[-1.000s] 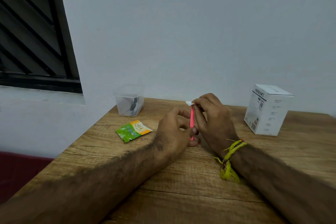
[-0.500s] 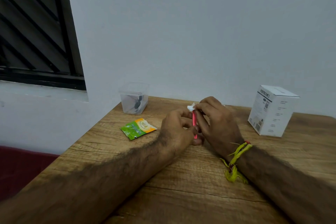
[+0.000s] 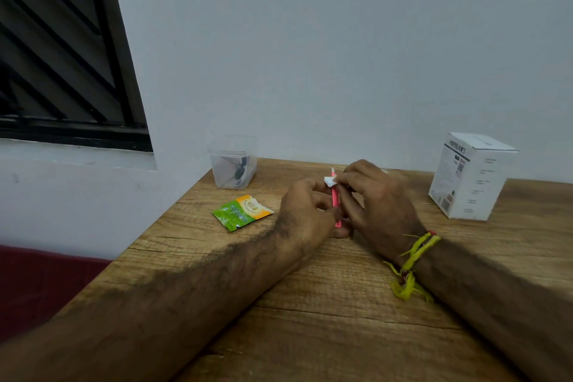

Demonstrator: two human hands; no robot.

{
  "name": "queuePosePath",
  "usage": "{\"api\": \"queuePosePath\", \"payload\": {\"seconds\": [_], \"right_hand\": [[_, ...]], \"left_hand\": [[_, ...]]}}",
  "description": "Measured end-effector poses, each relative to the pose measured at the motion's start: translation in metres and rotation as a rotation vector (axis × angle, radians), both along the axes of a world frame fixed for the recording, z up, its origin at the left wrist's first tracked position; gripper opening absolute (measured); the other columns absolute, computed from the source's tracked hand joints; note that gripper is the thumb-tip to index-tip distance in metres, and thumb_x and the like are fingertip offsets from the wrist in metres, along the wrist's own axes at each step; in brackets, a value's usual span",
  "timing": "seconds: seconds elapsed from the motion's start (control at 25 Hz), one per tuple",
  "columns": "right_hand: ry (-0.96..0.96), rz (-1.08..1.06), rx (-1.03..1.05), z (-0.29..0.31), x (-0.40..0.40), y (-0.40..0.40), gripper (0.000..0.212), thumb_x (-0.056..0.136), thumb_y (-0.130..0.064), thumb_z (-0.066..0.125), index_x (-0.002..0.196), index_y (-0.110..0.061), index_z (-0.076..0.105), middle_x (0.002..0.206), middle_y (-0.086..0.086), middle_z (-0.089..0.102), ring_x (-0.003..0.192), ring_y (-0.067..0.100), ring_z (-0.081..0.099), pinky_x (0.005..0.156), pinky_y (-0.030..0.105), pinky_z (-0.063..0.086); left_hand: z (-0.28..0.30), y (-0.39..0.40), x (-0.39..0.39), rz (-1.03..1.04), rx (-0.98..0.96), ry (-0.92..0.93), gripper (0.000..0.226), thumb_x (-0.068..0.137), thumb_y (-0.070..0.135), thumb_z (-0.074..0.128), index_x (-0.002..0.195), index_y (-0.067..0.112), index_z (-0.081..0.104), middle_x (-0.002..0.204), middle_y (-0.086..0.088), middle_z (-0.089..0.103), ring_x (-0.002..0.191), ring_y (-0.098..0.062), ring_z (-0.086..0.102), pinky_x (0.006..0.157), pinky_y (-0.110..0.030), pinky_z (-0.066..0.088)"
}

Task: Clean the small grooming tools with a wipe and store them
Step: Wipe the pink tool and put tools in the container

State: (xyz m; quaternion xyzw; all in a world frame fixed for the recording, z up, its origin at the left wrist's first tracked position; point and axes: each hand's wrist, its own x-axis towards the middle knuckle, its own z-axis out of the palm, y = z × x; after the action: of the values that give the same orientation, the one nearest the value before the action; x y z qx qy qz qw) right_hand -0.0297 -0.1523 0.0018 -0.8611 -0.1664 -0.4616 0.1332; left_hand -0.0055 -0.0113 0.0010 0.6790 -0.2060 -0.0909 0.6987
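A thin pink grooming tool stands nearly upright between both hands near the middle of the wooden table. My left hand pinches its lower end. My right hand pinches a small white wipe against the tool's upper part, with the tool's tip poking out above the wipe. A clear plastic container with dark tools inside stands at the table's far left corner by the wall.
A green and orange wipe sachet lies flat left of my left hand. A white cardboard box stands at the far right. The table's left edge drops off toward a dark red surface. A wall runs behind the table.
The wipe in my right hand has slid slightly down the pink tool, so the tool's tip now shows above it. My left hand keeps its hold on the lower end.
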Motion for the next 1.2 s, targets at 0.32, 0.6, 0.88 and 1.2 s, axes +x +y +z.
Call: {"api": "queuePosePath", "payload": {"seconds": [0.32,0.6,0.88,1.2], "right_hand": [[0.040,0.015,-0.008,-0.0003,-0.0004,-0.0013,0.014,0.090,-0.014,0.060,0.093,-0.007,0.072,0.089,0.003,0.062,0.076,0.022,0.061,0.067,0.041,0.051],[0.064,0.003,-0.050,0.0003,-0.0021,-0.0007,0.020,0.094,-0.019,0.054,0.094,-0.008,0.070,0.092,0.004,0.062,0.078,0.026,0.062,0.066,0.045,0.052],[0.094,0.076,-0.025,-0.0067,-0.0050,-0.0012,0.012,0.090,-0.012,0.061,0.092,-0.007,0.072,0.089,0.003,0.064,0.078,0.021,0.062,0.069,0.040,0.051],[0.114,0.121,-0.046,0.0005,-0.0071,-0.0043,0.010,0.087,-0.009,0.064,0.092,-0.007,0.073,0.086,0.001,0.065,0.077,0.015,0.060,0.069,0.033,0.050]], "left_hand": [[0.0014,0.0020,-0.0002,-0.008,0.013,0.030,0.031,0.085,-0.010,0.070,0.110,0.005,0.061,0.088,-0.014,0.073,0.073,-0.025,0.074,0.061,-0.032,0.062],[0.0026,0.0014,-0.0001,0.014,0.022,0.015,0.030,0.082,-0.009,0.073,0.107,0.005,0.063,0.084,-0.018,0.074,0.074,-0.027,0.074,0.066,-0.038,0.063],[-0.0029,0.0048,0.0001,-0.010,-0.006,0.067,0.029,0.086,-0.008,0.070,0.110,0.004,0.060,0.085,-0.019,0.074,0.073,-0.025,0.074,0.062,-0.033,0.062],[-0.0021,0.0000,0.0074,-0.040,-0.038,0.054,0.040,0.080,-0.015,0.071,0.113,0.003,0.058,0.079,-0.010,0.074,0.077,-0.023,0.073,0.070,-0.040,0.062]]}}
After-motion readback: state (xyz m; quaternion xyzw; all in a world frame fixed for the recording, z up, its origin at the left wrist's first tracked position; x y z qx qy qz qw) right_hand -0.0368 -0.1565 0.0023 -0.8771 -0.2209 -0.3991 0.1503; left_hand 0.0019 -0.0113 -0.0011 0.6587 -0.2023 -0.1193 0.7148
